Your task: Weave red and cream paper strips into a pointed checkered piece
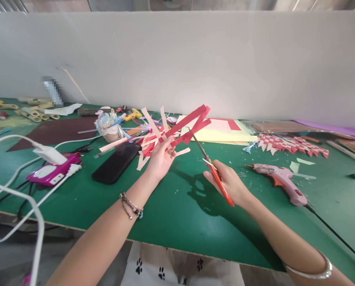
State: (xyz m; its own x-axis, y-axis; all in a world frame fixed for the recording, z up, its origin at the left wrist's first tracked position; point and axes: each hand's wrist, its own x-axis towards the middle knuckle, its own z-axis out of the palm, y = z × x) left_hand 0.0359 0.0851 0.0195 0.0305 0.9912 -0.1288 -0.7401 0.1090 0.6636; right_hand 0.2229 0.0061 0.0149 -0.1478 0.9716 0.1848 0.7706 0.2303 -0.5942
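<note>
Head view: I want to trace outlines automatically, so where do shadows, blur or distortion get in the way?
Head view: a hard dark shadow lies on the green table under the right hand and scissors; straight edges bow at the frame borders; a pixelated patch sits on the wall; paper strips stay sharp.

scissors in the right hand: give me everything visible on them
The scissors have orange plastic-looking handles and slim metal blades. The right hand grips the handles above the green table, hiding most of the loops. The blades stand slightly parted and point up and away toward the red paper strips bunched in the left hand. The blade tips lie at the strips' lower edge; whether they touch cannot be told. One orange handle sticks out below the palm.
</note>
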